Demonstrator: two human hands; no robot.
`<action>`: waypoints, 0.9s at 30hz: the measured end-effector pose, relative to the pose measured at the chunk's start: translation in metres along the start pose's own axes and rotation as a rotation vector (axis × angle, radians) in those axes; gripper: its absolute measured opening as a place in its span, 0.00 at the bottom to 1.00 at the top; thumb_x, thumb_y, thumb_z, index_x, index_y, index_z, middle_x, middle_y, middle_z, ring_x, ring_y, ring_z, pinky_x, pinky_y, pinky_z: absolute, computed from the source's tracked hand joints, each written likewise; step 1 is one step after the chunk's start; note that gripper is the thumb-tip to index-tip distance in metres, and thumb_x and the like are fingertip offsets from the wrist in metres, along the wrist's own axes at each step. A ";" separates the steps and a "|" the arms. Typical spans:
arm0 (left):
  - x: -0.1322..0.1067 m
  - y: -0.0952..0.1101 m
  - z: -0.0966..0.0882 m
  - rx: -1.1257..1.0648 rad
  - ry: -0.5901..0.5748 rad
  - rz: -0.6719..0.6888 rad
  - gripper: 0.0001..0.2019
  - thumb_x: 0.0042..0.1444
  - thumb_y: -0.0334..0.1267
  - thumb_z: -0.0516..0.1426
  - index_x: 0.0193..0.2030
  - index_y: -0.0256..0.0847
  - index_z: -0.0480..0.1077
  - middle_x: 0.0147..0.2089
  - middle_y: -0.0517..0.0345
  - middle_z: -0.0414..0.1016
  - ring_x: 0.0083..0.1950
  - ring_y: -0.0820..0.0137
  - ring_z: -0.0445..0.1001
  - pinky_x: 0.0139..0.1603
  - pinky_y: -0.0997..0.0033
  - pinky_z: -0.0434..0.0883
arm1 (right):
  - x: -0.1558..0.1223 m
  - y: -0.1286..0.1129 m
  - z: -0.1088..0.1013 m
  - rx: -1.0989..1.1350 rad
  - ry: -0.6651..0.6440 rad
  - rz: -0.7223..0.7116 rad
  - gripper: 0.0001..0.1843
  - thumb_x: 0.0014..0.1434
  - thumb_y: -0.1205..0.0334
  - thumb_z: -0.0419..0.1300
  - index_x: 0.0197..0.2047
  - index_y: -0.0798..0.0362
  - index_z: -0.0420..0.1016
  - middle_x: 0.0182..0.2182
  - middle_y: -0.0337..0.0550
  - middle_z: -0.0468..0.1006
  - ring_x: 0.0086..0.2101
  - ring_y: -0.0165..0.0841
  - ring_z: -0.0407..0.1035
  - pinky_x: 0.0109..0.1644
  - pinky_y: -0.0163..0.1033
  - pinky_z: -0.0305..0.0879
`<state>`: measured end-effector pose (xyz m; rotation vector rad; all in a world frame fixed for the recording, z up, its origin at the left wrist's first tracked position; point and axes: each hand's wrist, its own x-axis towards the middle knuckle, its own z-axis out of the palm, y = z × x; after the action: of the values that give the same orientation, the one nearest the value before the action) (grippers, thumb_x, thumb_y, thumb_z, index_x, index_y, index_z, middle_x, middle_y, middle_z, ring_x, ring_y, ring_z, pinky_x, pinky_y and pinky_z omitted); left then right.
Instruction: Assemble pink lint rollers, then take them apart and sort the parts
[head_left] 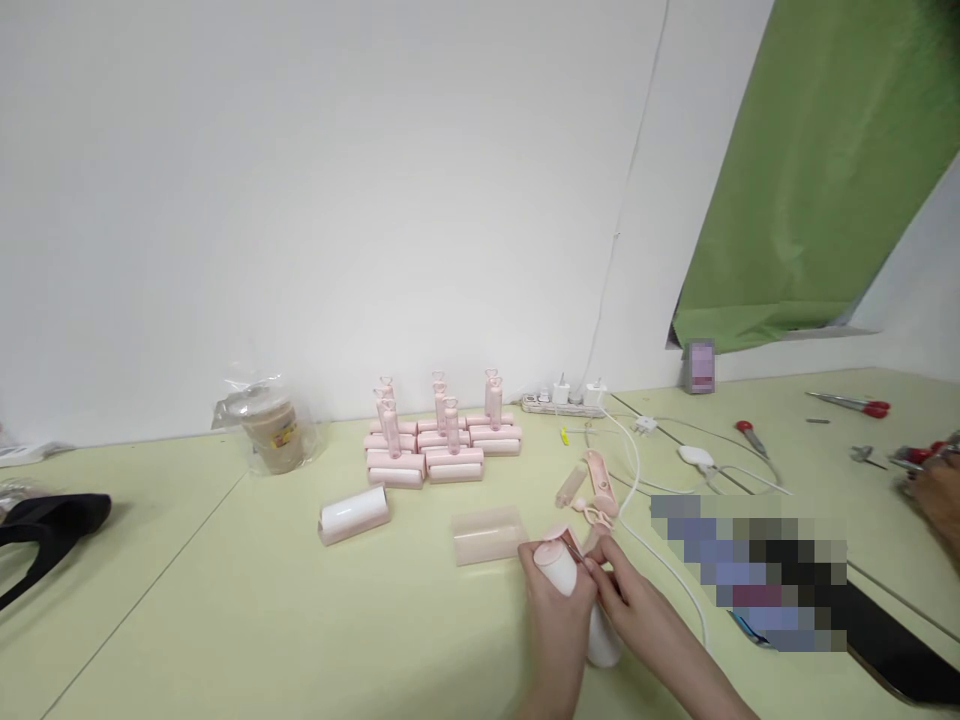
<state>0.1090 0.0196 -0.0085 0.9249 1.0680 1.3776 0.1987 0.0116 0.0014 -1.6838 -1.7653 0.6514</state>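
Note:
My left hand [556,610] is wrapped around a white lint roller [556,568] with a pink end cap, tilted up. My right hand [611,580] is closed in a pinch at the roller's pink end, on a thin, dark metal tool [574,549] whose exact kind I cannot make out. Below my hands another white roll [602,640] lies partly hidden. Left of them rests a clear pinkish curved cover [487,536]. Just beyond are a pink handle piece [601,482], a clear pink tube [571,485] and a pink ring part [598,515].
Several assembled pink lint rollers [455,463] stand near the wall, with a loose white roll [354,513] before them. A bagged cup [274,435] is at left. A power strip [562,405], white cables [667,565] and scissors [851,404] lie right. Another person's hand [937,490] shows.

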 end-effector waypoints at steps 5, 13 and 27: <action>-0.002 0.002 -0.010 -0.016 -0.003 -0.070 0.14 0.43 0.32 0.56 0.35 0.41 0.54 0.29 0.61 0.67 0.31 0.71 0.69 0.31 0.76 0.65 | -0.003 0.005 -0.020 0.093 -0.163 0.008 0.11 0.58 0.51 0.42 0.31 0.48 0.57 0.25 0.38 0.73 0.27 0.34 0.68 0.31 0.34 0.61; -0.004 0.042 -0.044 0.097 -0.222 -0.078 0.12 0.39 0.31 0.57 0.30 0.41 0.57 0.24 0.66 0.61 0.25 0.76 0.62 0.27 0.77 0.61 | 0.009 -0.033 -0.049 -0.031 -0.148 -0.216 0.18 0.49 0.49 0.57 0.42 0.46 0.66 0.40 0.41 0.72 0.36 0.37 0.66 0.38 0.36 0.60; -0.005 0.013 -0.083 -0.136 0.150 -0.038 0.15 0.29 0.38 0.62 0.24 0.40 0.62 0.20 0.62 0.66 0.25 0.67 0.71 0.28 0.70 0.66 | 0.052 -0.030 0.029 0.139 -0.143 -0.523 0.11 0.48 0.62 0.54 0.28 0.55 0.78 0.18 0.38 0.71 0.20 0.28 0.62 0.24 0.31 0.56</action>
<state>0.0269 0.0072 -0.0194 0.7073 1.0833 1.4866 0.1561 0.0629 0.0071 -1.0370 -2.0930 0.6438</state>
